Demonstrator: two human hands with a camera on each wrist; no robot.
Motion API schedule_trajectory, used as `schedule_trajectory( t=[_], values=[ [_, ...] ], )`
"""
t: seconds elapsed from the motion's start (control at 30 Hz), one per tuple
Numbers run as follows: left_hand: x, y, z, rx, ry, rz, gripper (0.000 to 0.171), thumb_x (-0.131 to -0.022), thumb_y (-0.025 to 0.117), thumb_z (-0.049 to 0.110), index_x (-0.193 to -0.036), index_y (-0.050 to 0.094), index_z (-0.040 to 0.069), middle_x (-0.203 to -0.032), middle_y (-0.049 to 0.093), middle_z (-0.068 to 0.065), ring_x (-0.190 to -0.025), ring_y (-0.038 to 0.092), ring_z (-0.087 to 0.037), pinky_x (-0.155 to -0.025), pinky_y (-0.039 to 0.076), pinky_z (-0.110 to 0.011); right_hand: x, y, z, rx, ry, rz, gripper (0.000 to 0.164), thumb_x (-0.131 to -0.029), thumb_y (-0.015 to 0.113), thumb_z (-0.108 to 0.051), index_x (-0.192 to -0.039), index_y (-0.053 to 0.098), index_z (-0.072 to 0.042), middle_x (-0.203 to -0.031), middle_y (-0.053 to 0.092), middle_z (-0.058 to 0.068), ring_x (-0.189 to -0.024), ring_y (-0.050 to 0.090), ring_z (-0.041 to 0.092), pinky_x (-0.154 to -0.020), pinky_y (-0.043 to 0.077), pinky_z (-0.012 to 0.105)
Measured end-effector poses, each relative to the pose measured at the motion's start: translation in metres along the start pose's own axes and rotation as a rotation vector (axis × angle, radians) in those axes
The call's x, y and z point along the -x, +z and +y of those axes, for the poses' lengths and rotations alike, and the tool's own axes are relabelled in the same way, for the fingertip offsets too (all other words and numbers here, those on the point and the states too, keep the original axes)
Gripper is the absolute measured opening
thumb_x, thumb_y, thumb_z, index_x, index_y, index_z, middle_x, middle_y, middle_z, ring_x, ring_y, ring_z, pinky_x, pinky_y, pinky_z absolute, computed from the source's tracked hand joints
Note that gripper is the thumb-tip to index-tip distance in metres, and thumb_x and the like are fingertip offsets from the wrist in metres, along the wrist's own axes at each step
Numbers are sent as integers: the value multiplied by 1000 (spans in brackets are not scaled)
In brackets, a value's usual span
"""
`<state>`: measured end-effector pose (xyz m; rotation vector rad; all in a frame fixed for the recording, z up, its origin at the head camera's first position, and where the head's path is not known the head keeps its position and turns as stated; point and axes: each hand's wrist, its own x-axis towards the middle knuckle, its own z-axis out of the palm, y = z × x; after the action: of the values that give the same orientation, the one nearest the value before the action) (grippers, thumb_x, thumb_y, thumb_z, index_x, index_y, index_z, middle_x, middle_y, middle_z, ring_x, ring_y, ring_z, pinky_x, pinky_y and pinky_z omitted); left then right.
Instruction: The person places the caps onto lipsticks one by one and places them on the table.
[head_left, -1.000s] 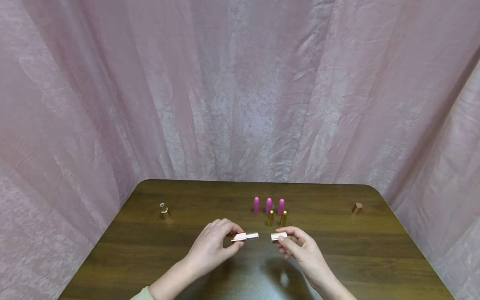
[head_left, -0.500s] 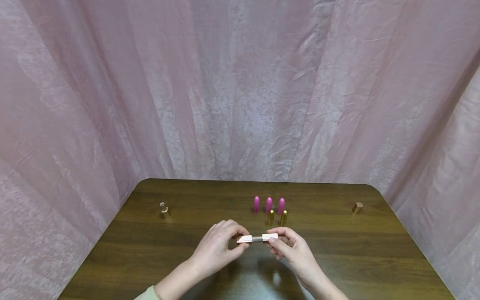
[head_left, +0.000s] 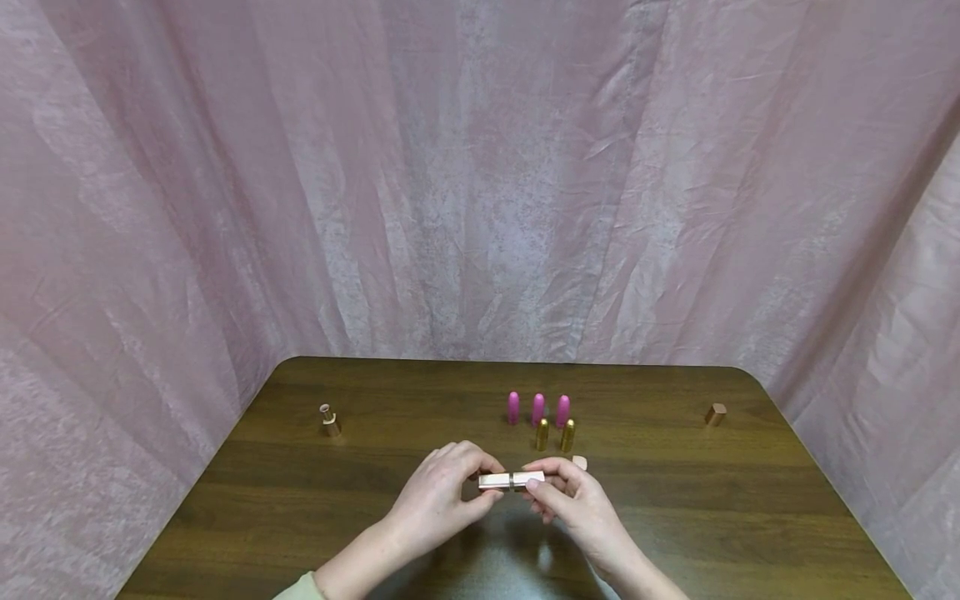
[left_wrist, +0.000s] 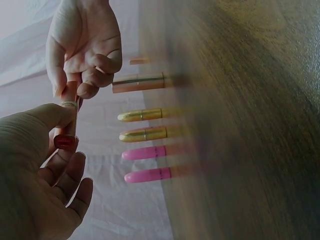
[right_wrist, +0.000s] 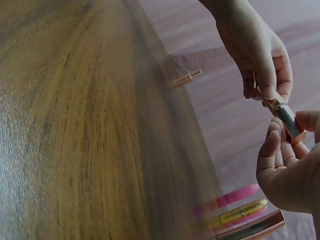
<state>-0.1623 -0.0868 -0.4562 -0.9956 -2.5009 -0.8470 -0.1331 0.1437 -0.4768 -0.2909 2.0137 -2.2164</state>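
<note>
Just above the table, my left hand pinches a rose-gold lipstick base between thumb and fingers. A dark red label shows on its end in the left wrist view. My right hand holds the matching lipstick cap, thumb on the near side. Base and cap lie level in one line, with a thin dark band between them. Most of the inner tube is hidden inside the cap. Behind the right hand stands another rose-gold lipstick, only its top visible in the head view.
Several bullet-shaped tubes stand upright beyond the hands: pink tubes behind, gold tubes in front. An uncapped lipstick base stands at the left of the wooden table. A loose cap stands at the right. Pink curtains hang behind.
The right hand has moved left with the cap, and the left hand slightly right. The cap has slid over the inner tube, and the gap has narrowed. A standing lipstick's top has come into sight.
</note>
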Motion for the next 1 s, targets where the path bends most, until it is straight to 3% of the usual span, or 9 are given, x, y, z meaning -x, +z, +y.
schedule_trajectory(
  t=[0.2,0.6,0.77,1.0],
  values=[
    [1,2,2,-3,-5,-16,21,-84,84,27,-100,71,28,-94,61,20,-85,54,-2,-80,46,-30,0,1,2,3,-4,-25,41,-98,68,-13,-126,55,14,-98,70,18,-79,62,14,-66,49,23],
    [-3,12,-2,-103,-7,-94,21,-84,84,31,-99,70,29,-95,62,20,-87,53,-4,-78,44,-29,2,-2,-1,101,-48,-20,34,-97,70,-13,-123,62,7,-92,65,8,-79,64,16,-65,52,24],
    [-9,21,-6,-32,-71,-161,21,-85,84,29,-101,71,27,-97,66,20,-88,56,-7,-79,46,-28,3,-11,-8,119,-71,-11,33,-98,68,-12,-125,62,8,-100,67,14,-82,65,17,-69,54,26],
    [-18,40,-13,144,-175,-215,19,-87,83,23,-101,70,24,-91,65,14,-84,57,-4,-74,48,-23,9,-35,-22,188,-25,116,28,-98,69,-18,-121,67,-2,-100,70,20,-85,67,25,-73,55,32]
  ],
)
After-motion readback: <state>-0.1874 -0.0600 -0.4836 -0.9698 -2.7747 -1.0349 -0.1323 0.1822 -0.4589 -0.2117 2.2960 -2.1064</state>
